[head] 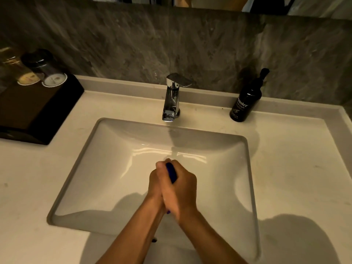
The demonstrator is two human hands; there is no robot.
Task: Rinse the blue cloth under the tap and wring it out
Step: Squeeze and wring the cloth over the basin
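The blue cloth (172, 172) is squeezed between both my palms over the middle of the white sink basin (99, 168); only a narrow strip of it shows between the fingers and a small tip below the wrists. My left hand (156, 180) and my right hand (182, 189) are pressed together around it, fingers closed. The chrome tap (171, 98) stands at the back of the basin, above and beyond my hands. I cannot tell whether water is running from it.
A black hand-wash pump bottle (246, 100) stands right of the tap. A dark tray (38, 111) with two upturned glasses (45, 71) sits on the counter at the left. The pale countertop (297, 168) surrounds the basin; a grey stone wall rises behind.
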